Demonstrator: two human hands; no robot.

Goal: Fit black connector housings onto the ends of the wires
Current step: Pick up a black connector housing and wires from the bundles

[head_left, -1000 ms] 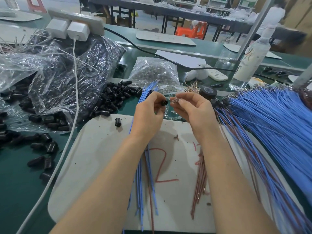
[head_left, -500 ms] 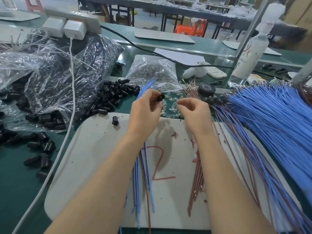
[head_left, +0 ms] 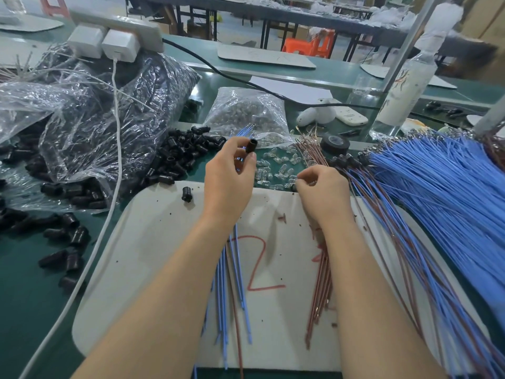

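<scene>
1. Above white board [head_left: 153, 242], left hand [head_left: 228, 184] pinches black connector housing [head_left: 251, 146] at its fingertips; blue wires [head_left: 237, 258] run under the palm.
2. Right hand [head_left: 323, 195], fingers curled, reaches clear bulbs [head_left: 284, 170] at board's far edge; can't tell what it grasps.

- Power strip [head_left: 117, 26] carrying two white chargers [head_left: 120, 46], back left
- White cable [head_left: 117, 132] crossing green worktop [head_left: 27, 296]
- Bag of clear bulbs [head_left: 246, 113], black tape roll [head_left: 334, 143], clear bottle [head_left: 404, 88]
- White board [head_left: 153, 242] marked red "2"

Connector housing [head_left: 251, 146]: black. Wire bundle [head_left: 442, 192]: bright blue, brown strands mixed in. Board [head_left: 153, 255]: off-white, dark specks, red hand-drawn numeral 2 [head_left: 266, 288]. Bench top [head_left: 24, 310]: dark green. Tape roll [head_left: 334, 143]: black.
</scene>
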